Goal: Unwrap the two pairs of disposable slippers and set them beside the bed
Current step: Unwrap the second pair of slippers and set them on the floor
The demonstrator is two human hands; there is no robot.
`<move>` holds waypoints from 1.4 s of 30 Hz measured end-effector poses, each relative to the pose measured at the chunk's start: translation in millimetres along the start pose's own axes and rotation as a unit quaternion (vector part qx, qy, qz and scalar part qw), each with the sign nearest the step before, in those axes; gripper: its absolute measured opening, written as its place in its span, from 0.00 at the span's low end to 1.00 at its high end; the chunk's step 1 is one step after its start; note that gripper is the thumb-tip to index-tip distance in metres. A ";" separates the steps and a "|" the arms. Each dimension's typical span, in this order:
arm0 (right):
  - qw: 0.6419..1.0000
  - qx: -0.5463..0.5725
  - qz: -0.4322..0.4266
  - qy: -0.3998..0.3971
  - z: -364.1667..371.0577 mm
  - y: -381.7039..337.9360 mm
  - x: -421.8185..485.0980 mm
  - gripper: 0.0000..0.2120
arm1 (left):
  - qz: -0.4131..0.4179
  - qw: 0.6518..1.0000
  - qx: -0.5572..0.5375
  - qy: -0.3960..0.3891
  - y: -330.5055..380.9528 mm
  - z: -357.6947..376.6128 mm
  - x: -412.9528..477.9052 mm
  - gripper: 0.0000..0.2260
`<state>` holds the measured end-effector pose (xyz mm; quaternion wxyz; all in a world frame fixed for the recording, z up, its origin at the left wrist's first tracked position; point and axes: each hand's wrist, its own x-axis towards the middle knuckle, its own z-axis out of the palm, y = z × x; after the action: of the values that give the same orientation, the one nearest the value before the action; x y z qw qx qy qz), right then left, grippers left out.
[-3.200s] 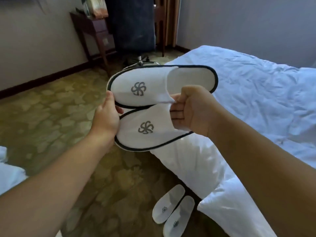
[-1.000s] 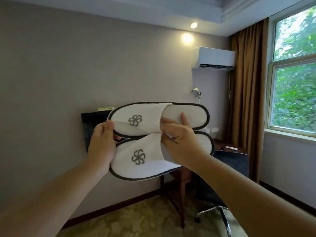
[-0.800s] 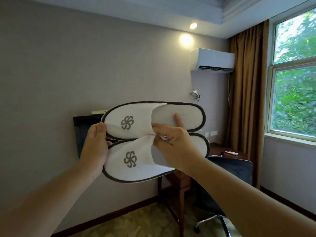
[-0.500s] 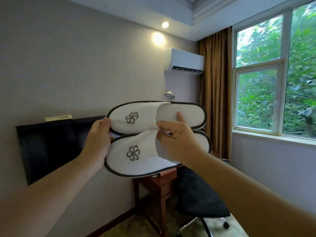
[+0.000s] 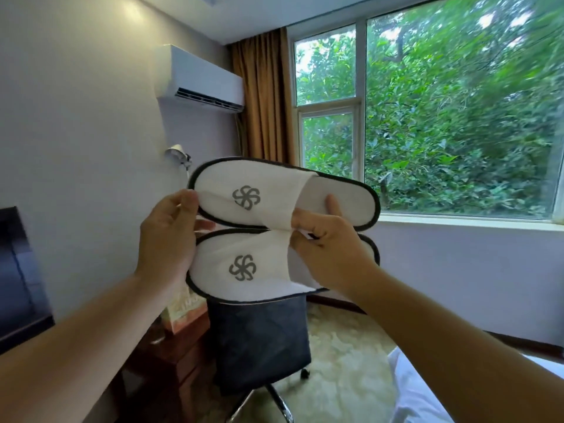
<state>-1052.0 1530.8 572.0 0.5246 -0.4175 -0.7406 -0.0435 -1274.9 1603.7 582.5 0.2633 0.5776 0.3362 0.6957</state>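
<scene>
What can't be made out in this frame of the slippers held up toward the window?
Head view only:
- Lower slipper: heel end hidden by the right hand.
- Toe tips of both slippers: partly covered by the left hand.
- First pair and the floor by the bed: out of frame; only a bed corner shows, cut by the bottom edge.
- Trees outside the window: motion-blurred.
- Any wrapper: none visible.
</scene>
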 end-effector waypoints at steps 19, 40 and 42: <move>0.993 -0.082 0.039 0.077 -55.5 302.9 104.2 0.08 | -0.079 0.979 -0.101 -0.159 -173.8 298.6 163.4 0.09; 0.939 -0.272 0.147 0.149 -97.2 636.0 183.9 0.11 | -0.213 0.903 -0.210 -0.309 -408.6 679.1 304.4 0.12; 0.933 -0.281 0.159 0.157 -109.9 667.6 188.1 0.13 | -0.214 0.893 -0.216 -0.331 -424.4 715.4 309.9 0.15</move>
<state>-546.1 2015.5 524.6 0.4951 -0.6484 -0.5302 -0.2310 -642.8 2224.3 525.4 0.6201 0.6174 0.1870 0.4465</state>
